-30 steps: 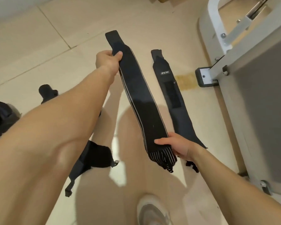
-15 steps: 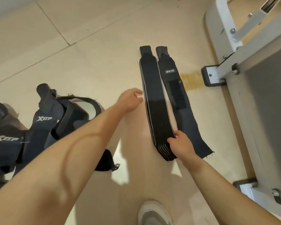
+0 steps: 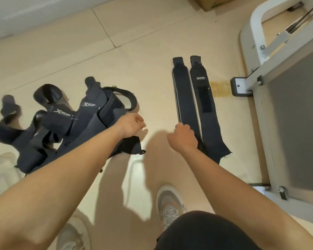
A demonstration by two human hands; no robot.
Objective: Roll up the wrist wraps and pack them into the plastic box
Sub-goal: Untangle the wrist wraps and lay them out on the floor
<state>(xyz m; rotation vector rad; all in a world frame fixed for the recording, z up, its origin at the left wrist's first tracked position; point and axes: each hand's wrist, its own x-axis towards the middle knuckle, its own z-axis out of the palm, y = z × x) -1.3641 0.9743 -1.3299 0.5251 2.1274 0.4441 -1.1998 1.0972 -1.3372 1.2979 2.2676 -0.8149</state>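
there, flat wrist wrap (image 3: 184, 98), right hand (image 3: 183, 136) gripping

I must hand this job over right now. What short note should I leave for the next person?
Left hand: loosely curled, holds nothing, above the pile of black XTEP straps.
Right hand: grips the near end of the striped wrist wrap.
Both wraps lie flat, side by side on the floor, the logo wrist wrap on the right.
Done: wraps laid out straight.
Left: roll both, pack them; the plastic box is not in view.
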